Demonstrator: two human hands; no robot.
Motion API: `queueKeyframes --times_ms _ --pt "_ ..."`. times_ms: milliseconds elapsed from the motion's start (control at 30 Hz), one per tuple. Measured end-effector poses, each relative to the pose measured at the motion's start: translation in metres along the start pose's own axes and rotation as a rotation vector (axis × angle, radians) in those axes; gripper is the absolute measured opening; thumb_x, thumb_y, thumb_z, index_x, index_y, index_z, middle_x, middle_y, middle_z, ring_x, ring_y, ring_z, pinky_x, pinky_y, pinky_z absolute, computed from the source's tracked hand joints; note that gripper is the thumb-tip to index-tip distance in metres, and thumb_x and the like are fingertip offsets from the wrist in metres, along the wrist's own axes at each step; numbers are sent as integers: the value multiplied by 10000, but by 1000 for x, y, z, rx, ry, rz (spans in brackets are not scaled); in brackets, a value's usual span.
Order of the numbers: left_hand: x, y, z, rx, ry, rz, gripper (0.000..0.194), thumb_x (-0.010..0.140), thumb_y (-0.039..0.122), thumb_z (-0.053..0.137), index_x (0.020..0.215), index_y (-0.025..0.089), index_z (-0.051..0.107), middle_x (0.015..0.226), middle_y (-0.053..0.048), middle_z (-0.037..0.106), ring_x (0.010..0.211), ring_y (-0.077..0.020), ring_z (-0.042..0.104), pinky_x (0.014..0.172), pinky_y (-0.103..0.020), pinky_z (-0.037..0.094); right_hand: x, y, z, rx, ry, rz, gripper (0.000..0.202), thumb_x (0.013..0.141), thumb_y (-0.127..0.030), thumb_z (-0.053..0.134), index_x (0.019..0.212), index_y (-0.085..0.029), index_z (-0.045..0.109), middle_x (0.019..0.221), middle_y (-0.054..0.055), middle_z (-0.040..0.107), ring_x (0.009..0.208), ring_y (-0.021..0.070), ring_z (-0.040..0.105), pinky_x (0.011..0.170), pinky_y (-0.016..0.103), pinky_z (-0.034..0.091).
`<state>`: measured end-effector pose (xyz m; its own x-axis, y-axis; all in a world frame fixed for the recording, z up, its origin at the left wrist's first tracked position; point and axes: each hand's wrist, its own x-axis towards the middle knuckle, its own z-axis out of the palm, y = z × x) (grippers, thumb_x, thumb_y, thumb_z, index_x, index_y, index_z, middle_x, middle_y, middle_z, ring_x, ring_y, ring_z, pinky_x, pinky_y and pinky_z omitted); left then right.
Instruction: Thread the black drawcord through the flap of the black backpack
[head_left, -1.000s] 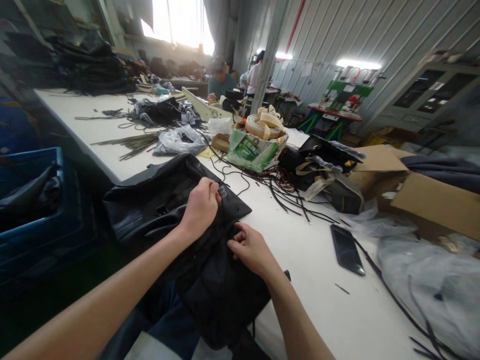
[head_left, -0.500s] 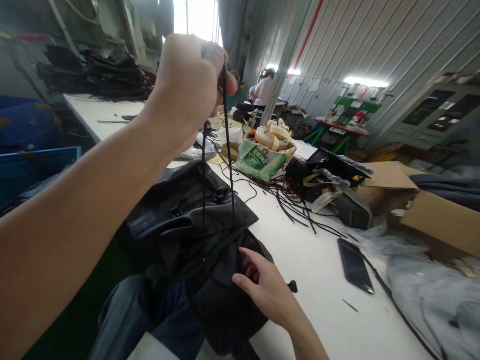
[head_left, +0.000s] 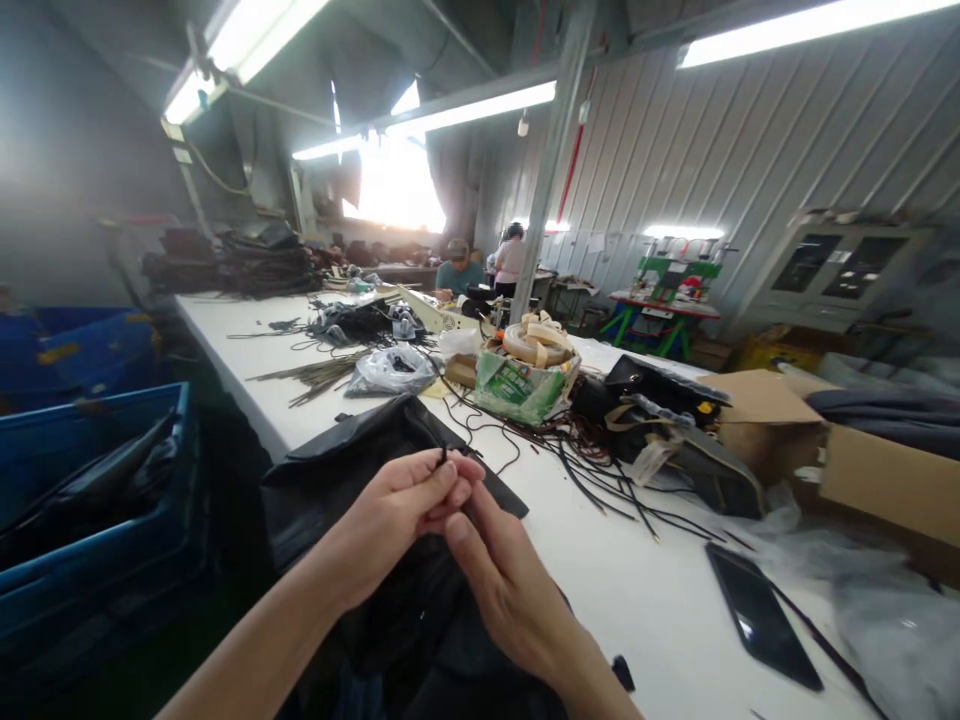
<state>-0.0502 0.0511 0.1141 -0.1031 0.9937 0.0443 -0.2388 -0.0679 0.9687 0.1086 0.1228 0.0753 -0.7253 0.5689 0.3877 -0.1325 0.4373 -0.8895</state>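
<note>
A black drawstring bag [head_left: 352, 440] of smooth, soft material lies over the table's near edge and hangs down towards my lap. Just above it, my left hand [head_left: 409, 500] is closed, thumb and fingers pinching a thin black cord [head_left: 442, 456]; only a short dark piece shows at the fingertips. My right hand [head_left: 514, 590] meets it from the right, its fingertips touching the left fingers around the same spot. Most of the cord is hidden by both hands. A small black buckle-like piece [head_left: 622, 672] sticks out beside my right wrist.
On the white table [head_left: 600, 560] lie a phone [head_left: 761, 615], loose black cords [head_left: 600, 480] and a plastic bag [head_left: 394, 370]. A green box [head_left: 521, 388] holds rolled strips. Cardboard [head_left: 892, 470] stands at right, a blue crate [head_left: 97, 540] at left. Two people work far back.
My left hand has come down from high up, where it held the cord stretched above the bag. The right hand has moved up to meet it. The view has tilted upward.
</note>
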Motion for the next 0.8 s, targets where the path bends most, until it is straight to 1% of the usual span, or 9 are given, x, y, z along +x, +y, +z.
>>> queueKeyframes --times_ms 33,100,167,267,333,400,500,567,800 --pt "0 -1 -2 3 27 17 364 1087 485 640 1169 145 737 888 -11 541 731 -114 493 622 -223 470 2 2 8 64 -14 45 437 1172 -551 500 1487 -273 621 1167 65 773 949 200 748 912 347 613" --pt "1 -1 -5 22 75 47 407 1088 478 638 1333 158 694 893 -21 604 666 -116 486 531 -225 432 4 10 19 153 -5 124 457 1163 -599 487 1403 -240 636 962 27 741 662 142 616 628 280 524" --pt "2 0 -6 56 108 72 574 1092 489 637 1568 179 549 1021 -76 728 641 -121 520 513 -244 450 6 18 25 162 28 162 474 1146 -637 504 1285 -215 670 867 14 713 605 124 529 549 258 424" --pt "4 -1 -6 105 131 115 787 1085 555 647 1735 230 344 1415 -197 744 645 -125 578 510 -272 467 10 25 24 98 72 172 536 1142 -671 476 1074 -192 706 784 18 687 616 129 508 555 264 375" --pt "5 -2 -5 121 150 137 818 1073 593 659 1740 230 354 1523 -214 702 686 -141 622 528 -284 489 12 25 20 19 90 161 599 1147 -682 434 920 -192 693 752 20 658 637 140 510 576 273 368" --pt "6 -4 -5 85 170 145 787 1073 576 675 1711 195 416 1514 -201 719 835 -182 695 664 -303 571 12 22 17 -90 82 132 616 1149 -675 415 856 -200 676 762 34 663 693 170 567 626 283 406" --pt "7 -6 -7 -51 196 143 704 1089 511 681 1658 140 493 1417 -194 782 1122 -224 732 999 -322 566 10 19 16 -235 53 102 521 1150 -629 423 1124 -223 747 1024 109 790 938 275 738 789 330 521" --pt "7 -7 -8 -136 208 146 695 1085 492 693 1641 121 506 1384 -211 793 1200 -249 734 1079 -345 535 10 19 17 -288 62 96 502 1151 -605 419 1262 -240 745 1168 143 811 1093 330 768 876 365 548" --pt "2 -11 -14 -142 199 119 763 1061 511 727 1685 185 434 1501 -217 729 1258 -307 739 1056 -412 557 14 22 21 -267 90 99 566 1160 -632 352 1114 -224 741 899 85 773 754 246 680 676 330 404"
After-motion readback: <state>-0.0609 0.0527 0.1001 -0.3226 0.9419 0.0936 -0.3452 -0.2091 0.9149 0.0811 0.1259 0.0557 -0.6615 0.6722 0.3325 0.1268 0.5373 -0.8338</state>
